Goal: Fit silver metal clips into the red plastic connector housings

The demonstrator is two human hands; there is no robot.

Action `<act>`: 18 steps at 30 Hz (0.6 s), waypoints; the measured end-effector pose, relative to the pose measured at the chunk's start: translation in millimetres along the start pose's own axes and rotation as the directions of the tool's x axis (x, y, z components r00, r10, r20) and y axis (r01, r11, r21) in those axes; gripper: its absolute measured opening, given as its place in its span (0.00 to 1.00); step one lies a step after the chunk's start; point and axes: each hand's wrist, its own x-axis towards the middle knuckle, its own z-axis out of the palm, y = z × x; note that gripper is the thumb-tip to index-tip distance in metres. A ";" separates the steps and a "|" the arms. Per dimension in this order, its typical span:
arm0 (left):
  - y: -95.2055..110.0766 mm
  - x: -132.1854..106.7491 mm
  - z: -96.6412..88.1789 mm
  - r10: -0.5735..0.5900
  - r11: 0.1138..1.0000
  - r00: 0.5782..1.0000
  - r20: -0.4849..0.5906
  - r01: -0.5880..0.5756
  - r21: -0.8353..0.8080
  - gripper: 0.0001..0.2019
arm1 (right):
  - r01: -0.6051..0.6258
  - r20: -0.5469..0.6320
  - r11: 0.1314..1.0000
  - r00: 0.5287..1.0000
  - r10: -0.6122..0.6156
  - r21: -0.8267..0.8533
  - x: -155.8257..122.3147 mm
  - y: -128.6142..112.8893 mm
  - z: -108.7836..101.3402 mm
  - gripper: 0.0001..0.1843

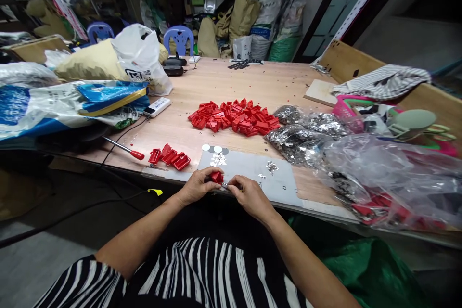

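Observation:
Close to the table's front edge, my left hand point(198, 186) is closed around a small red plastic part point(217, 177). My right hand point(249, 192) pinches a thin metallic piece point(225, 185) against that part's right side; its exact kind is too small to tell. Both hands are over a grey mat point(249, 168). On the mat lie white discs point(218, 149), a patch of small shiny pieces point(218, 159) and a little heap of metal bits point(272, 168). Several red parts point(169, 155) sit left of my hands, and a large pile of red parts point(234, 116) lies beyond.
Clear bags of metal pieces point(301, 142) and a plastic bag with red parts point(390, 202) crowd the right side. A pink basket point(350, 108) stands behind them. To the left are a red-tipped rod point(136, 154), a white device point(157, 107) with a cable, and large sacks point(72, 101).

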 end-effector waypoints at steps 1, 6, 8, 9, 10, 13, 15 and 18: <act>0.9 0.1 -0.8 -0.011 0.999 1.000 0.019 0.012 -0.037 0.16 | -0.002 -0.002 1.000 1.000 0.002 0.017 0.1 0.9 -0.9 0.07; 7.0 1.9 -1.4 -0.008 0.995 0.996 0.090 0.016 -0.096 0.17 | -0.001 0.019 1.000 1.000 0.001 -0.003 -2.5 1.8 -4.5 0.07; 7.7 3.0 0.0 0.005 0.998 0.995 0.096 0.000 -0.057 0.17 | 0.003 0.026 0.999 1.000 -0.002 -0.040 -4.6 1.0 -6.0 0.07; 7.5 3.5 0.7 0.012 0.999 0.995 0.097 -0.009 -0.031 0.17 | 0.001 0.027 0.998 1.000 0.001 -0.056 -5.6 0.8 -6.9 0.07; 7.0 3.9 1.4 0.020 1.000 0.995 0.100 -0.019 -0.004 0.17 | -0.003 0.028 0.998 1.000 0.005 -0.069 -6.6 0.7 -7.6 0.07; 5.4 5.0 2.3 0.038 0.998 0.993 0.112 -0.043 0.046 0.18 | -0.001 0.032 0.996 0.999 0.004 -0.090 -9.4 1.6 -8.8 0.07; 5.2 5.5 1.6 0.028 0.999 0.992 0.120 -0.031 0.016 0.18 | 0.011 0.032 0.995 0.999 -0.008 -0.095 -11.1 3.1 -8.3 0.07; 6.4 6.2 -0.9 -0.028 0.991 0.990 0.139 0.046 -0.127 0.17 | 0.027 0.007 0.998 1.000 -0.026 -0.059 -12.5 5.3 -6.1 0.06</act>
